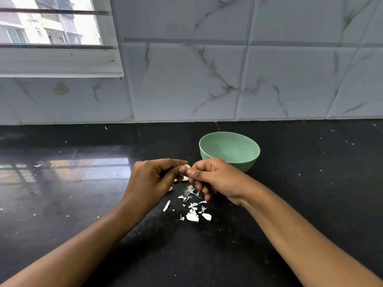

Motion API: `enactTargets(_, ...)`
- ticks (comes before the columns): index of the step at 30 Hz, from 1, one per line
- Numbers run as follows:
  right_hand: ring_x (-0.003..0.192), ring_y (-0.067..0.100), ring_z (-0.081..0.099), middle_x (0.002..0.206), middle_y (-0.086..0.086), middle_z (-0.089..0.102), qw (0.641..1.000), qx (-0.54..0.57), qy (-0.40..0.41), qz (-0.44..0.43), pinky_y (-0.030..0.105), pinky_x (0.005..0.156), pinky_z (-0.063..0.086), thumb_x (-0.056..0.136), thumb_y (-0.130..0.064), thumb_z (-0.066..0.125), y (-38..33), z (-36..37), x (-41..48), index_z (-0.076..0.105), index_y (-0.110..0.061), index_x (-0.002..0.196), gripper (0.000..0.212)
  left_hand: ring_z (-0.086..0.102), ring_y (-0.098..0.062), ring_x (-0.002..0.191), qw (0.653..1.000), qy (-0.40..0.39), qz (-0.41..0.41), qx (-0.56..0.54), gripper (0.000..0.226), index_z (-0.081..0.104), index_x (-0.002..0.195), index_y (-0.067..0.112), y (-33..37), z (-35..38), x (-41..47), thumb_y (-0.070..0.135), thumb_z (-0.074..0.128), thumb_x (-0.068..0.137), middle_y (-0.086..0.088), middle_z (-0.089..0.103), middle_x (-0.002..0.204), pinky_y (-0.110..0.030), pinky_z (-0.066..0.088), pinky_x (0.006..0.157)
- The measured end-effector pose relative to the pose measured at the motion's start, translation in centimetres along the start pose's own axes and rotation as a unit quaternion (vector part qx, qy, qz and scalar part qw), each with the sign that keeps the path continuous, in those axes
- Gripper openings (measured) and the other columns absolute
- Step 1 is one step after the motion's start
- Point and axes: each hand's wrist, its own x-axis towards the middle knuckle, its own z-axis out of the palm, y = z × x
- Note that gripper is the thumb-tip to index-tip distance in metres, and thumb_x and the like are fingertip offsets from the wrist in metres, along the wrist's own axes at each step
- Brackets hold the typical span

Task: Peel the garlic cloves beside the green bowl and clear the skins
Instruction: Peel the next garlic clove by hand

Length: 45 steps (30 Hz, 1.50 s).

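Black countertop (290,204) ends at the tiled wall (207,79) at 12 o'clock, with open surface at 9 and 3 o'clock of the hands. Left hand (151,179) and right hand (213,177) meet fingertip to fingertip, both pinching one garlic clove (188,167) above the counter. Green bowl (229,151) stands at 1 o'clock, just behind the right hand. Loose cloves (184,178) lie beneath the hands and the skins (192,212) are scattered at 6 o'clock.

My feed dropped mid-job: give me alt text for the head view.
The left hand and right hand pinch one garlic clove above a black counter, just in front of a green bowl that looks empty. Torn white skins and two more cloves lie beneath them.
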Motion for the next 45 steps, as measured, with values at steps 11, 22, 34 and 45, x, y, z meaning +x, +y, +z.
enactTargets(11,0.037,0.001,0.037,0.048,-0.005,0.045,0.966,0.215,-0.081,0.116,0.012,0.037,0.036,0.097,-0.022,0.047,-0.2,-1.1,0.1,0.053,-0.011,0.071,0.028,0.071,-0.013,0.065,0.948,0.020,-0.153,-0.279,0.014,0.073,0.082,0.012,0.6,1.0,0.0,0.017,0.070,0.069,-0.005,0.074,0.072,-0.021,0.056,0.064)
enactTargets(22,0.064,0.018,0.062,0.090,0.000,0.055,0.985,-0.128,0.100,-0.057,0.037,0.063,0.060,0.078,-0.007,0.075,0.4,-0.5,0.2,0.050,-0.017,0.102,0.035,0.069,-0.016,0.062,0.915,0.026,-0.244,-0.320,0.016,0.070,0.082,0.001,-0.7,0.2,0.9,0.013,0.070,0.072,-0.014,0.073,0.072,-0.020,0.055,0.058)
enactTargets(34,0.062,0.008,0.069,0.070,0.005,0.071,0.991,0.107,0.051,-0.058,0.016,0.058,0.055,0.085,-0.003,0.065,0.8,-0.2,0.7,0.067,-0.003,0.090,0.006,0.066,-0.013,0.055,0.909,-0.052,-0.278,-0.306,0.023,0.063,0.079,0.004,-0.6,0.4,0.8,0.023,0.056,0.090,-0.008,0.070,0.066,-0.021,0.052,0.053)
enactTargets(45,0.060,0.010,0.069,0.069,0.004,0.071,0.991,0.135,0.022,-0.009,0.017,0.055,0.055,0.088,-0.005,0.060,0.6,-0.8,0.4,0.067,-0.001,0.089,0.007,0.067,-0.025,0.066,0.984,-0.098,-0.111,-0.099,0.030,0.072,0.092,0.034,-0.5,-0.1,0.4,0.048,0.071,0.065,0.005,0.072,0.074,-0.036,0.057,0.062)
